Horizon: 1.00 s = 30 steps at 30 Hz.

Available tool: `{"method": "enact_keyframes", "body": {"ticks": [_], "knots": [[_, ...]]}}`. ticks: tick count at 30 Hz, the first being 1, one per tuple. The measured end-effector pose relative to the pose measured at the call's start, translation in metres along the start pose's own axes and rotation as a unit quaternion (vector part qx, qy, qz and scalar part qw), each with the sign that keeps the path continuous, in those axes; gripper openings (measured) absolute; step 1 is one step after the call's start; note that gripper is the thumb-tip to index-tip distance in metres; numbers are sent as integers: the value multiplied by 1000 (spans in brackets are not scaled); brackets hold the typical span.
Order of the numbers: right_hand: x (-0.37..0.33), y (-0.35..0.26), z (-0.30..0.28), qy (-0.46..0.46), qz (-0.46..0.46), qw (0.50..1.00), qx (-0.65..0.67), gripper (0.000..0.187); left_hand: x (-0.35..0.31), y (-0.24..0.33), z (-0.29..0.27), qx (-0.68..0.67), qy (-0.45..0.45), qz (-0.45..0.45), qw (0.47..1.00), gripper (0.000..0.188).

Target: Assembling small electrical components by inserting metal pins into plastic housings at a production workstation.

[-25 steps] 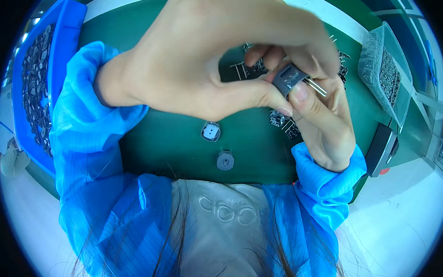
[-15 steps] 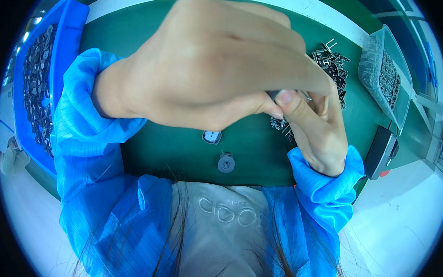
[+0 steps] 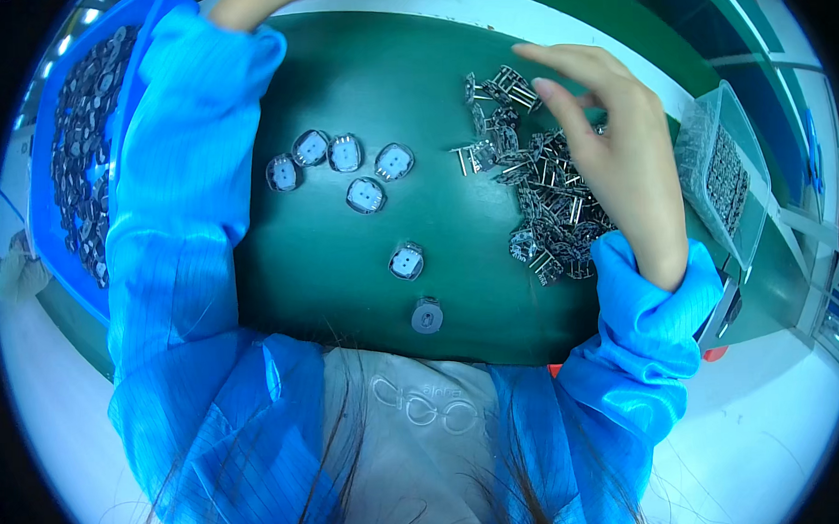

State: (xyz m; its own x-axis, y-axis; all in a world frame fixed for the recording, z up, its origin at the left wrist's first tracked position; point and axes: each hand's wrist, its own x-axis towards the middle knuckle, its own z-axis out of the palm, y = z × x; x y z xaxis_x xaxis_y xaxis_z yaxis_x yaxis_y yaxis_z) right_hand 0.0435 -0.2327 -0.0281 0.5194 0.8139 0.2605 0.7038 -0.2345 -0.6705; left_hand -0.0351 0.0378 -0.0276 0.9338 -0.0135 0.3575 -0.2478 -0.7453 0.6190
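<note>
My right hand [image 3: 618, 116] is over the right side of a heap of small circuit boards with metal pins [image 3: 551, 188]. Its thumb and forefinger are apart, and nothing shows between them. At the top edge only the wrist end of my left hand [image 3: 249, 5] shows; its fingers are outside the picture. Several round, dark-rimmed parts with pale blue-white faces [image 3: 365, 195] lie scattered left of the heap. One more such part [image 3: 406, 262] sits nearer to me, and a grey round piece with a slot in its middle [image 3: 427, 315] lies close to the table's front edge.
A blue bin [image 3: 43, 197] full of dark round pieces stands at the left. To the right is a clear plastic box [image 3: 754, 172] holding many small parts, with a dark device [image 3: 720, 312] nearer to me. The green table [image 3: 328, 274] lies between them.
My hands were together over the table, fingers pinched at a small dark piece. They have parted: the left went up to the far edge, the right opened over the heap. The loose parts are uncovered.
</note>
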Motion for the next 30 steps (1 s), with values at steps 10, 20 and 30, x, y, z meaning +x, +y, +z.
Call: {"method": "enact_keyframes", "body": {"ticks": [10, 20, 30], "knots": [[15, -1, 12, -68, -52, 996, -39, 16, -72, -6, -14, 136, 48, 10, 989, 46], [7, -25, -8, -136, 27, 982, 127, 20, -76, 70, 2, -16, -364, -117, 924, 36], [-3, -45, -5, -155, 47, 922, 351, 32, -65, 89, 12, -152, -46, -89, 983, 27]]}}
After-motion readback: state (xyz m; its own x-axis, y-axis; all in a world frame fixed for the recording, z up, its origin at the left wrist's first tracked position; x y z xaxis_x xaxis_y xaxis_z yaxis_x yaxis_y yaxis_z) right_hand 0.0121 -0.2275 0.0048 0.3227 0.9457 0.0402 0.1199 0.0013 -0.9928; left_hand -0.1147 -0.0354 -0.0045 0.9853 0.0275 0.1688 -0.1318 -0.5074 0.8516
